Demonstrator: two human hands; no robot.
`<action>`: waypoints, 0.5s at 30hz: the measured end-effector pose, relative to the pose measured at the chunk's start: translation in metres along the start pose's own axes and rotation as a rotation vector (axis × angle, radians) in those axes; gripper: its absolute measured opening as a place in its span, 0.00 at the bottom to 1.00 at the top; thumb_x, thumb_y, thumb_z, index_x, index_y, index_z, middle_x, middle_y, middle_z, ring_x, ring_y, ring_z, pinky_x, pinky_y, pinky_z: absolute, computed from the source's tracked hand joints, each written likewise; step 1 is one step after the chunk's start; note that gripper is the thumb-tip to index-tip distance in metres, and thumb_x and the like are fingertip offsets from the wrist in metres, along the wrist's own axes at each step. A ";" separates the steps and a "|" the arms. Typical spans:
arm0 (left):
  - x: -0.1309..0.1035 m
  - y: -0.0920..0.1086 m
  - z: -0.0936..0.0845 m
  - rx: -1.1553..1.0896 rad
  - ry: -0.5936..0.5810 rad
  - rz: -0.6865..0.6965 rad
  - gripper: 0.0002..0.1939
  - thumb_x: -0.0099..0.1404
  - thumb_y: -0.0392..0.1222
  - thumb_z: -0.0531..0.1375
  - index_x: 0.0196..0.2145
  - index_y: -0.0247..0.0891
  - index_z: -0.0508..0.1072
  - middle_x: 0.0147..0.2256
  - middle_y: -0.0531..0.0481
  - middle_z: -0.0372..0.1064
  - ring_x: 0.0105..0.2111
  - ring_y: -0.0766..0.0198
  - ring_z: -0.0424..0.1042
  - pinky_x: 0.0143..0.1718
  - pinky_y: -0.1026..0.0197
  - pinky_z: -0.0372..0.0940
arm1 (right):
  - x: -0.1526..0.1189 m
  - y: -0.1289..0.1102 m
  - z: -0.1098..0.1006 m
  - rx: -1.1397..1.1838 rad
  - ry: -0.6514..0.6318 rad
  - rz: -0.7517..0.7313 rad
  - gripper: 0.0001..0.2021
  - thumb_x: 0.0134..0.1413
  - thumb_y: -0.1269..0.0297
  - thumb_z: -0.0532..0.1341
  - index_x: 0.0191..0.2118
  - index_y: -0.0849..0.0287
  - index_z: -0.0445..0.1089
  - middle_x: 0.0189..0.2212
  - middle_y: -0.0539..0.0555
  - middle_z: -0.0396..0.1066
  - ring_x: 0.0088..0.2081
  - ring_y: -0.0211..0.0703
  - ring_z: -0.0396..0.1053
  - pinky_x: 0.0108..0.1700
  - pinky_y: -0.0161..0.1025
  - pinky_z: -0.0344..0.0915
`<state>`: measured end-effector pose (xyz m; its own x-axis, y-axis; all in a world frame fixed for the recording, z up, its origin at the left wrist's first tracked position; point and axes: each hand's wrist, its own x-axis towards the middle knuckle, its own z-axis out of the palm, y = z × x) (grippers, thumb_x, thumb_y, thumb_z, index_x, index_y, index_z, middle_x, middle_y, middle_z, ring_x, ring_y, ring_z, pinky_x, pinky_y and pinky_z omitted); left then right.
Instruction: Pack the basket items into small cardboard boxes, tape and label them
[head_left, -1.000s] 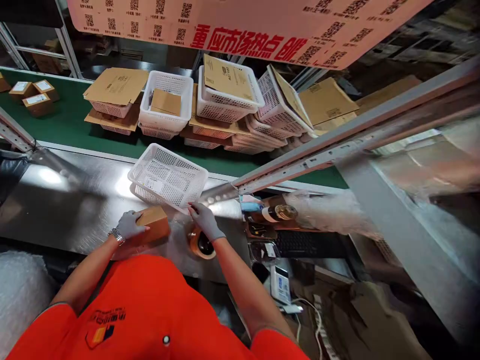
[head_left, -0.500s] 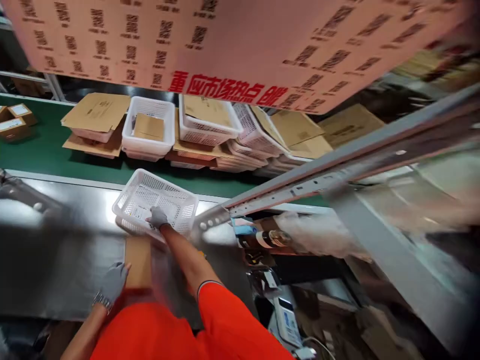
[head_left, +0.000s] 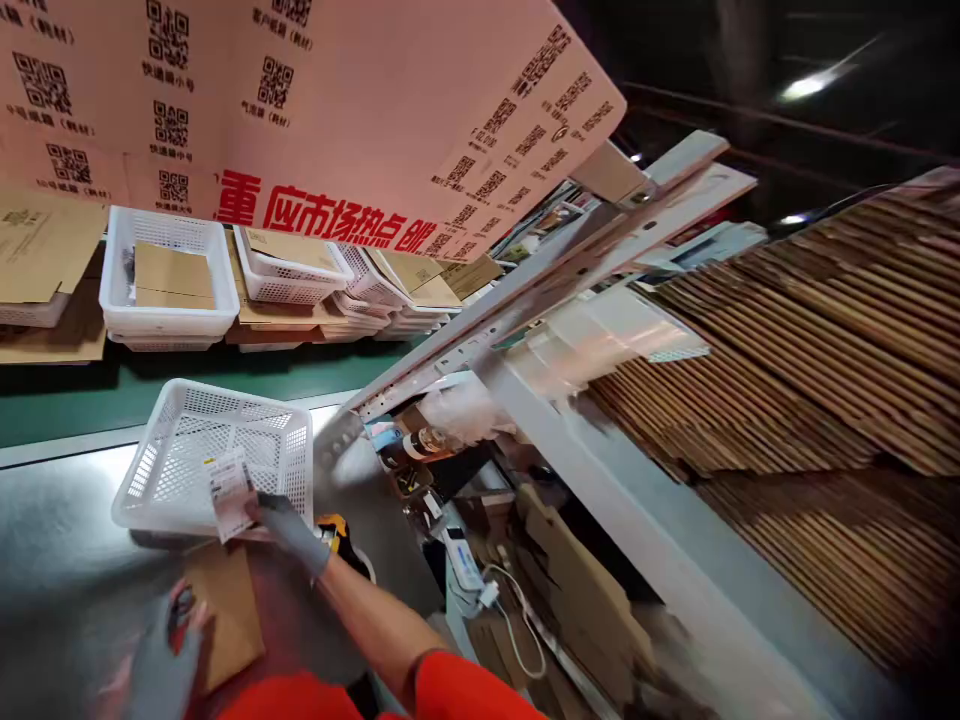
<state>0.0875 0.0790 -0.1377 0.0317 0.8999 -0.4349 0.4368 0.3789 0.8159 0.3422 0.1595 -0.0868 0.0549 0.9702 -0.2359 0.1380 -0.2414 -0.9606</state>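
Note:
My right hand (head_left: 289,525), in a grey glove with bare fingertips, pinches a printed white label sheet (head_left: 231,490) by its edge. The sheet is held over the near side of a white perforated plastic basket (head_left: 139,490). Below the basket, a brown cardboard box (head_left: 225,615) lies on the metal table. My left hand (head_left: 166,645), gloved and blurred, is beside the box with its fingers curled. A small dark and red thing shows between thumb and fingers; its kind is unclear.
White baskets (head_left: 169,318) with cardboard pieces stand along the green conveyor (head_left: 75,405). A pink board (head_left: 337,120) with printed codes hangs overhead. A slanted metal beam (head_left: 465,350) borders the right, with stacked flat cartons (head_left: 810,340) beyond. A yellow-and-black tool (head_left: 337,530) lies beside my right forearm.
My right hand has lifted the label sheet from inside the basket and drawn it nearer. My left hand now curls around a small dark and red thing. The view has swung right.

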 end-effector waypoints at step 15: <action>-0.035 0.092 -0.016 -0.560 -0.118 -0.071 0.22 0.61 0.57 0.75 0.40 0.33 0.85 0.35 0.41 0.84 0.32 0.54 0.80 0.34 0.56 0.75 | -0.124 -0.044 0.043 0.535 -0.096 0.239 0.24 0.55 0.39 0.79 0.44 0.55 0.86 0.43 0.59 0.85 0.48 0.55 0.80 0.58 0.51 0.77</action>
<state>0.1119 0.0857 -0.0414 0.1341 0.8500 -0.5094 -0.0998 0.5230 0.8465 0.2866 0.0509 -0.0219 -0.0703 0.8938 -0.4430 -0.3863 -0.4338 -0.8140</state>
